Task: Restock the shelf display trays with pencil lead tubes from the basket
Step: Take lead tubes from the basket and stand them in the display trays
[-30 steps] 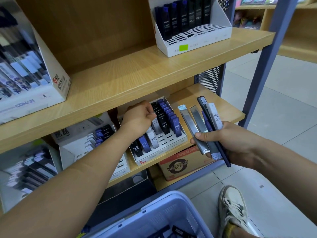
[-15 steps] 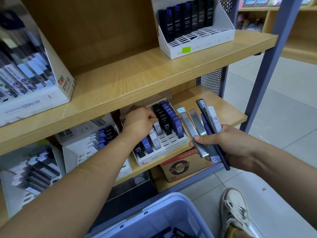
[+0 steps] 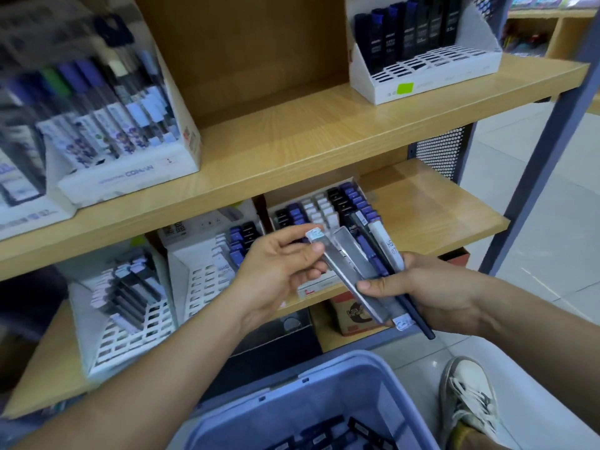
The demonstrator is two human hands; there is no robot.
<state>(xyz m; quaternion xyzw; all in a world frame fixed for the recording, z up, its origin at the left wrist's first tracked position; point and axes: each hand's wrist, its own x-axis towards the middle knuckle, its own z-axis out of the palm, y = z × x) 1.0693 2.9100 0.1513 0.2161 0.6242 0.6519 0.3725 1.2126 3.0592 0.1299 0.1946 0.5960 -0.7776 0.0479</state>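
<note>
Below, the blue basket point(image 3: 324, 407) holds dark lead tubes point(image 3: 324, 431).

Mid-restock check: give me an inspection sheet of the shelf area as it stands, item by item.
surface: lower wooden shelf, bare at its right end.
job's things: display tray on that shelf, partly filled; bundle of lead tubes; blue basket below, with tubes in it.
clutter: cardboard box under the shelf; other display trays to the left and on the upper shelf.
grips: left hand pinches the top of a silver tube; right hand holds the bundle.
cables: nothing seen.
surroundings: tiled floor, a shoe, metal upright.
</note>
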